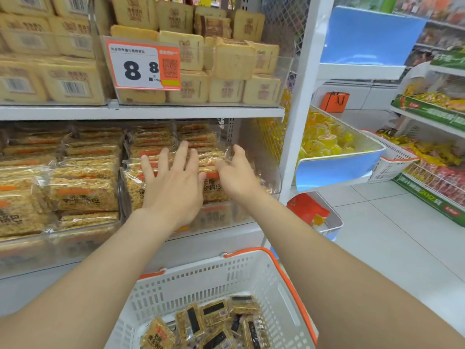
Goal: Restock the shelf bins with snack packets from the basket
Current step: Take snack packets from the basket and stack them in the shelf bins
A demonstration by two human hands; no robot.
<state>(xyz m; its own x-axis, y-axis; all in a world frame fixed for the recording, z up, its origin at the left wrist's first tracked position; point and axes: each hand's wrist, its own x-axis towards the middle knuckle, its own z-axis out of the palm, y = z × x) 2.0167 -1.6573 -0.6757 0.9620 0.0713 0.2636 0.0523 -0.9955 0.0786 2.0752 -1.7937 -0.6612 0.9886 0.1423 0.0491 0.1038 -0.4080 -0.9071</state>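
Golden-brown snack packets (214,188) fill the clear bin (266,157) at the right end of the lower shelf (221,239). They are stacked flat, with their long axes running left to right along the shelf's front edge and their printed faces turned outward. The left hand (173,187) lies over the front of this stack with its fingers (182,153) straight and spread, pressing flat on the wrappers and holding nothing. The right hand (237,173) is against the right side of the same stack, near the bin's right wall, thumb up and fingers bent in toward a packet; whether it actually pinches that packet cannot be told. Below, the white basket (284,293) with orange handles sits in front of the shelf. More packets (214,321) lie jumbled on its floor, their long axes pointing different ways.
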